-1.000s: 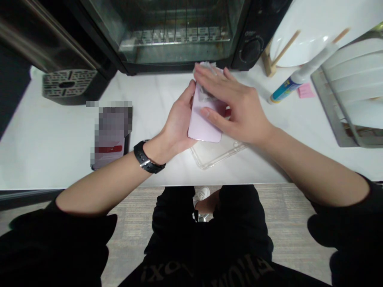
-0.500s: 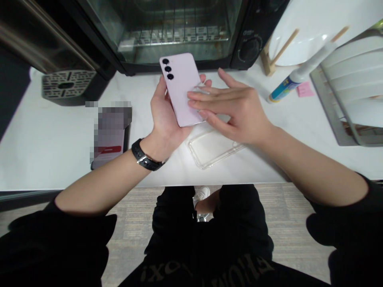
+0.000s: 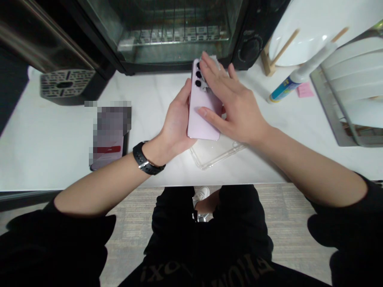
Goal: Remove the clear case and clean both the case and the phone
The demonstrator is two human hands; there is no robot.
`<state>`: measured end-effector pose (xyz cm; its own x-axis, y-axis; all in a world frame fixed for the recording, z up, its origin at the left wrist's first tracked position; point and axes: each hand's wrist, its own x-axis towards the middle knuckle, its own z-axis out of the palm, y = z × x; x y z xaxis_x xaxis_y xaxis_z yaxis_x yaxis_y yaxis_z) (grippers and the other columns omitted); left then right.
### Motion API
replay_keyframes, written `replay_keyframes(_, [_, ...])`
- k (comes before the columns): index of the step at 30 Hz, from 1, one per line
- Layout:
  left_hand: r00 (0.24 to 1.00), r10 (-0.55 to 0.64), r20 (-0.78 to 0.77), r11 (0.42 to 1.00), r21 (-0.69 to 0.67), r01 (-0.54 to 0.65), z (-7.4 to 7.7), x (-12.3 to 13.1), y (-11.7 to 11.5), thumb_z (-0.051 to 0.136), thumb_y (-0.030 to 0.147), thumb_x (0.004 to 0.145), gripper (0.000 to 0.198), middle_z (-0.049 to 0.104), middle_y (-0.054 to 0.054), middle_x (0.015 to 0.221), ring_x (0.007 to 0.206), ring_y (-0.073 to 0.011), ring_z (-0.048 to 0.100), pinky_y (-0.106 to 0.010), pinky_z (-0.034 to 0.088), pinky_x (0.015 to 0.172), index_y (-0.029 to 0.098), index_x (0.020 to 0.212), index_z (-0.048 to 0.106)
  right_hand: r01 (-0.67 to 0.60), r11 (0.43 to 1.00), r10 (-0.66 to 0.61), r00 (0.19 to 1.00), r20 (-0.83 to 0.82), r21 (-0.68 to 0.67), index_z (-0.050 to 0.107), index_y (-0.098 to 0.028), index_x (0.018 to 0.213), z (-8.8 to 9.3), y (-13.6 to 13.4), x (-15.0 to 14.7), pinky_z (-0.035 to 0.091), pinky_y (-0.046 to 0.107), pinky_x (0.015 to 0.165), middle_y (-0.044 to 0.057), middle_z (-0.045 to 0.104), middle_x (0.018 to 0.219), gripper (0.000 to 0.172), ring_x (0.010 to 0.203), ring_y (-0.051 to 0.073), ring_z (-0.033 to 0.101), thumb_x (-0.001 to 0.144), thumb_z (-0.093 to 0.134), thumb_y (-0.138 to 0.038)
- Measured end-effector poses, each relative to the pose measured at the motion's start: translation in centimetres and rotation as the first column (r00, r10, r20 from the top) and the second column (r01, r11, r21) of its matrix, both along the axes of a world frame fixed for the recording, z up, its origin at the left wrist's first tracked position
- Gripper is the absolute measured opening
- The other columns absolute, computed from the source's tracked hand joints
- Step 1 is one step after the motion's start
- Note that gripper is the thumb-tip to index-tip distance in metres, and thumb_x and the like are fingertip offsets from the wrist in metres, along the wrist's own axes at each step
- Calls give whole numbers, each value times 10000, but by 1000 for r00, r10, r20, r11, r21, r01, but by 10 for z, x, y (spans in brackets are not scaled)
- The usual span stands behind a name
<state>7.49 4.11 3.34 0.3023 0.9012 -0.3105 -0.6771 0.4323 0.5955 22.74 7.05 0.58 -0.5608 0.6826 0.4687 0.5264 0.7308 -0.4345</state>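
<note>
My left hand (image 3: 176,123) grips a pale pink phone (image 3: 201,115) from the left side, its back and three camera lenses facing up. My right hand (image 3: 236,107) lies across the phone's upper half with the fingers stretched out. They press a small white wipe (image 3: 214,59) against the area by the lenses. A clear phone case (image 3: 215,153) lies on the white counter (image 3: 44,139) just below both hands. A black watch is on my left wrist.
A second phone (image 3: 109,135) lies on the counter to the left. Behind stand a toaster oven (image 3: 167,32) and a black appliance (image 3: 64,83). On the right are a white tube (image 3: 296,77), a pink note (image 3: 305,90), a plate (image 3: 299,44) and a dish rack (image 3: 350,87).
The phone was tilted up and left half a second ago, with my right fingers at its lower edge. Now it is lower and straighter, and my right hand has slid up over the lenses.
</note>
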Motion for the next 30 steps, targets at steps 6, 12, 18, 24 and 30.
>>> replay_keyframes(6, [999,23,44,1000,-6,-23,-8,-3,3,330,411,1091,451,657,-20,1437,1527,-252,447,-422,467,1222,178,1422,529,-224,973,221,973,62,49,319,-216,1627,0,-2,1,236,518,1361,64,304,1699,702,1589,255,332,1009,477,-509])
replay_keyframes(12, [1000,22,-2,1000,-7,-22,-9,-12,7,308,512,1052,704,511,-130,1600,1566,-287,380,-337,455,1232,57,1588,343,-376,926,374,926,56,27,501,-352,1514,-1,-7,-2,297,561,1330,-52,548,1556,496,1476,225,519,1033,457,-467])
replay_keyframes(18, [987,158,-35,986,67,-155,-10,-18,13,240,469,1057,666,515,-42,1605,1573,-247,370,-321,417,1260,149,1642,241,-213,975,213,977,15,68,665,-279,1364,-2,-4,0,364,532,1307,10,651,1448,407,1407,230,590,1043,468,-435])
replay_keyframes(24, [985,162,-51,986,36,-160,-5,-14,9,357,454,1052,542,680,19,1437,1520,-208,464,-315,440,1240,253,1548,445,-62,995,60,997,38,76,577,-240,1474,-2,0,1,297,606,1326,80,513,1577,536,1455,326,534,1020,493,-511])
replay_keyframes(30, [999,10,-38,1000,-25,-11,1,-3,1,354,408,1078,487,726,-38,1356,1495,-249,496,-387,464,1228,192,1482,520,18,999,-18,1000,19,36,377,-288,1603,-3,1,1,235,606,1348,58,308,1698,661,1593,304,322,1001,482,-538])
